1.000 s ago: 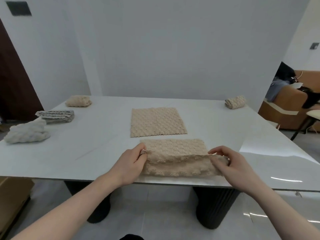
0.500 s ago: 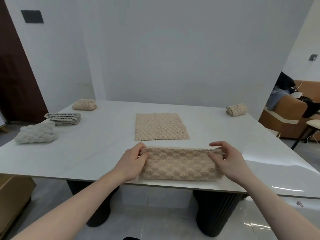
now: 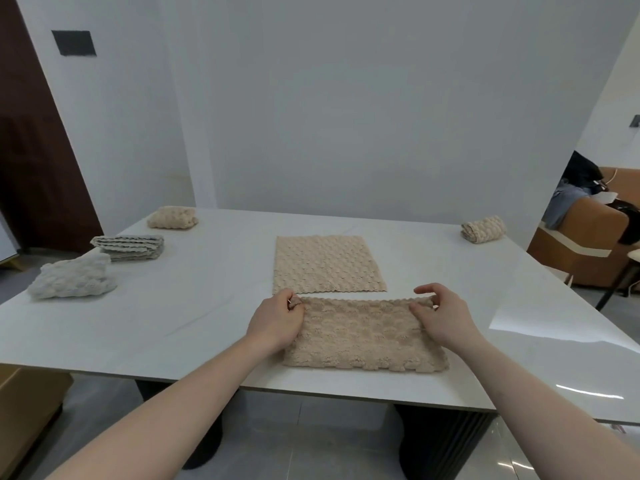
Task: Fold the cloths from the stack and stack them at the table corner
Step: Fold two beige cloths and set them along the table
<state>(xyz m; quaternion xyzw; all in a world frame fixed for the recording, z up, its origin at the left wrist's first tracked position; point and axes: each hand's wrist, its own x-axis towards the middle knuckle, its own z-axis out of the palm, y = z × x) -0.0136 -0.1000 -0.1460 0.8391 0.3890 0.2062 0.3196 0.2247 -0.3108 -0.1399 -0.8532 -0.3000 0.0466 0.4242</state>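
Fold 1 is down. A sec ago I had the near edge of the beige cloth point(image 3: 363, 336) lifted and rolling away from me; now that edge is laid on the far edge and the cloth sits flat as a half-width strip at 6 o'clock on the desk point(image 3: 194, 306), close to the near rim.

Left hand point(image 3: 277, 322): thumb and fingers pinch the strip's far-left corner. Right hand point(image 3: 441, 318): thumb and a finger appear to pinch the far-right corner, index raised clear above the cloth. So both grip the cloth, neither has let go.

Edges look roughly matched along the far side; near fold line is a bit wavy, esp. toward the right.

Flat beige cloth point(image 3: 325, 265) lies unfolded just beyond the strip at 12 o'clock, apart from it by a narrow gap. I take it as what is left of the source stack; can't tell if it's 1 layer or more.

Folded beige cloth point(image 3: 483, 228) at 2 o'clock, on the far-right corner; prob the drop spot. Also on desk: beige bundle point(image 3: 173, 217) at 10 o'clock, grey folded cloth point(image 3: 128, 247) and pale rumpled cloth point(image 3: 74, 280) at 9 o'clock.

Meaning for task: halfway thru this cloth, I'd judge. Next prob a side-to-side fold, then carry to the corner. Risk: thick pile may spring open on release.
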